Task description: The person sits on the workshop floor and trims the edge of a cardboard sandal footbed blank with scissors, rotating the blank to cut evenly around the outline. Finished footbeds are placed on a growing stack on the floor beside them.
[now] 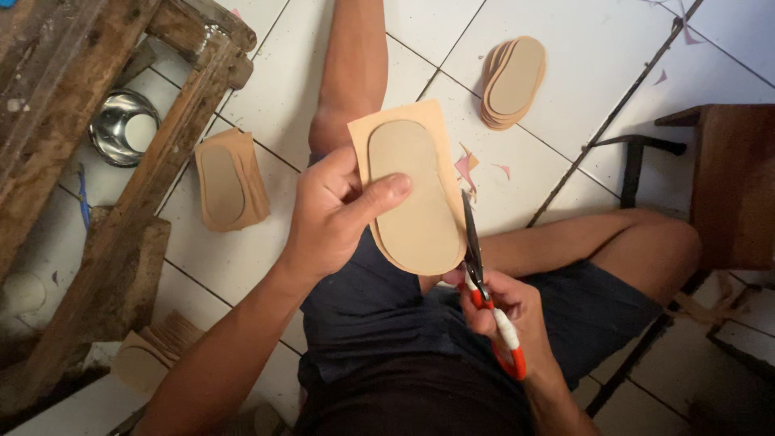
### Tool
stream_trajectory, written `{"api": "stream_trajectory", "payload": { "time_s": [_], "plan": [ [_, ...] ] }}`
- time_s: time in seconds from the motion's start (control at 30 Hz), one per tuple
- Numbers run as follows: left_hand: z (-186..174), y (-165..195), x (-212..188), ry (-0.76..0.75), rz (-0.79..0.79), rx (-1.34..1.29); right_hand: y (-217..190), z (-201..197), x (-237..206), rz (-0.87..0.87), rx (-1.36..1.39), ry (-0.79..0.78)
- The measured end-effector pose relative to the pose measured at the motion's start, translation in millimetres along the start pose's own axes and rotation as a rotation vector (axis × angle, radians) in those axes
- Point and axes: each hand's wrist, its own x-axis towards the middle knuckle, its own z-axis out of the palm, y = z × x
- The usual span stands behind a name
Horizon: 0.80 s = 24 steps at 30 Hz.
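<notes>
My left hand [327, 214] grips a tan sheet piece [412, 190] with a darker oval insole shape on it, thumb pressed across its left side. My right hand [504, 311] holds scissors [476, 266] with orange and white handles. Their dark blades point up along the right edge of the tan piece, touching it near the lower right curve. Both hands are above my lap, over dark blue shorts.
A stack of cut oval insoles [514, 81] lies on the white tiled floor at the top. A pile of uncut tan pieces [232, 179] rests at left beside a wooden frame [121, 202]. A metal bowl [123, 127] sits under it. A dark wooden stool [731, 182] stands at right. Small pink scraps [467, 165] lie near my knee.
</notes>
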Motion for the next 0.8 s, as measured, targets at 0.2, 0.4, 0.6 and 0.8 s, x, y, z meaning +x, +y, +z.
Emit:
{"api": "stream_trajectory", "payload": {
  "time_s": [0.2, 0.4, 0.6, 0.8],
  "plan": [
    [-4.1, 7.4, 3.7, -0.069, -0.024, -0.041, 2.7, -0.9, -0.6, 0.094, -0.018, 0.100],
    [2.9, 0.1, -1.8, -0.078, -0.056, 0.046, 10.1, -3.0, 0.3, 0.009, 0.031, 0.083],
    [13.7, -1.1, -6.2, -0.072, -0.063, -0.023, 18.9, -0.8, 5.2, -0.014, -0.042, 0.137],
    [20.2, -5.9, -13.3, -0.108, -0.115, 0.016, 18.8, 3.6, 1.8, 0.002, -0.042, 0.204]
  ]
}}
